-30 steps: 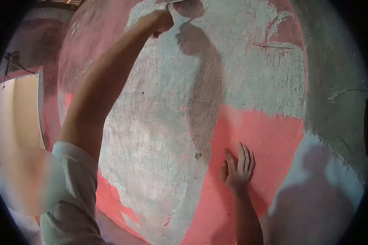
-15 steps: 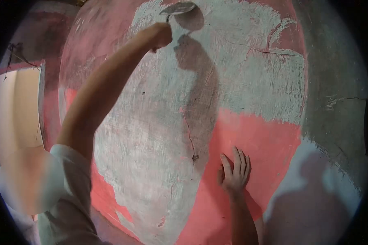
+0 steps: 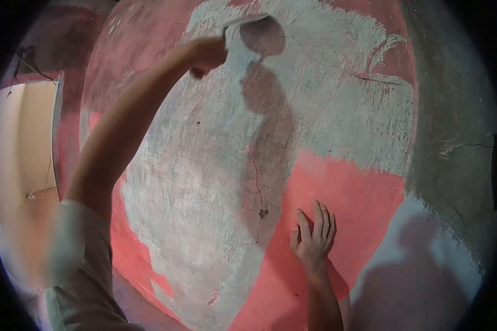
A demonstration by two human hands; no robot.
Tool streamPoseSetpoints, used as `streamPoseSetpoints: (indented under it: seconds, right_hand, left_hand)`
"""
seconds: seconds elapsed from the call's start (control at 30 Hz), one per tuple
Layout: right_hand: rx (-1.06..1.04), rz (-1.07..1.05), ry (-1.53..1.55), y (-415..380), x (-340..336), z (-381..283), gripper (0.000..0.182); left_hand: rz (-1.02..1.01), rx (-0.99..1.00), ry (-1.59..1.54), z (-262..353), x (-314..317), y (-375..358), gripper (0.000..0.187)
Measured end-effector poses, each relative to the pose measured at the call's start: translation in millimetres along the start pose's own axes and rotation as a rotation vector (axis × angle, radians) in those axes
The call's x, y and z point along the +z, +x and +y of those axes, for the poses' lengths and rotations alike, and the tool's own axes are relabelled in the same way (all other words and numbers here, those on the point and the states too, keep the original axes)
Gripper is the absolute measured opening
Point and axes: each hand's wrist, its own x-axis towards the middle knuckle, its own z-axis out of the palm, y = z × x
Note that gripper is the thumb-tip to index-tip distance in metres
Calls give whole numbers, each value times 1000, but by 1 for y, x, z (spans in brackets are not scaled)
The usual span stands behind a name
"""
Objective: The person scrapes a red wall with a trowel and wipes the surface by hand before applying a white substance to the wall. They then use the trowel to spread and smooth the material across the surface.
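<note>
My left hand [image 3: 210, 54] is raised at the upper middle, fingers closed around the handle of a trowel [image 3: 248, 20] with a bent neck. Its blade is seen nearly edge-on, close to the wall [image 3: 204, 165], and casts a rounded shadow below. Pale grey-green coating with brushed streaks covers much of the wall there. Lower right, my right hand [image 3: 313, 240] rests against the pink paint [image 3: 353, 187], palm to the wall and fingers spread. A thin crack [image 3: 255, 176] runs down to a small dark hole between the two hands.
At the left is a bright opening [image 3: 36, 143] with a pink edge, and dark wires [image 3: 28, 63] hang above it. Another crack [image 3: 381, 80] crosses the upper right. Grey wall [image 3: 452, 110] and a pale patch [image 3: 419, 207] lie at the right, where a person's shadow falls.
My left hand has moved slightly left and down, and the trowel blade has turned more edge-on. My right hand stays on the pink paint.
</note>
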Motion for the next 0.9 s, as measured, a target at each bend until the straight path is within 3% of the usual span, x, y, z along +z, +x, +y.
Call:
streamPoseSetpoints:
  seconds: [0.03, 0.07, 0.1, 0.13, 0.2, 0.23, 0.27, 0.37, 0.47, 0.67, 0.7, 0.73, 0.8, 0.87, 0.9]
  right_hand:
    - [-7, 9, 4, 0, 3, 0, 34]
    - [-14, 12, 9, -2, 4, 0, 34]
    - [-6, 21, 7, -3, 4, -1, 34]
    - [2, 35, 1, -1, 6, 0, 34]
    - [12, 33, -12, -4, 6, -2, 34]
    - [10, 28, -21, -4, 7, -1, 34]
    - [7, 23, -29, -3, 6, -1, 33]
    - [6, 35, 2, 0, 5, -3, 33]
    - [-1, 14, 7, 0, 4, -1, 33]
    - [26, 35, 9, -1, 5, -5, 34]
    - [22, 23, -5, -1, 4, -6, 34]
    - [19, 22, -14, 0, 4, -6, 34]
    - [14, 24, -26, 2, 4, -7, 34]
    - [9, 24, -24, -2, 7, -4, 33]
    - [11, 17, -24, -3, 6, -5, 33]
  left_hand:
    - [50, -129, -152, 12, 0, -25, 24]
    - [74, -113, -76, 10, 8, -23, 25]
    - [67, -409, -531, 36, -25, -41, 24]
    - [32, -3, 35, -12, 2, 10, 28]
    - [-39, 138, 197, -47, -1, 69, 35]
    - [114, -381, -490, -3, -43, 43, 30]
    - [93, -468, -593, 4, -54, 40, 31]
    - [-3, -235, -320, -3, -17, 28, 35]
    - [-11, -348, -350, 33, -15, -42, 41]
    - [-31, -286, -403, -20, -38, 62, 27]
    - [-57, -430, -584, -14, -51, 57, 25]
    - [20, -144, -284, -33, -23, 59, 29]
    - [15, -319, -608, -12, -19, 10, 36]
    - [332, 209, -155, -46, 32, 0, 37]
    - [87, -187, -484, -3, -4, -42, 31]
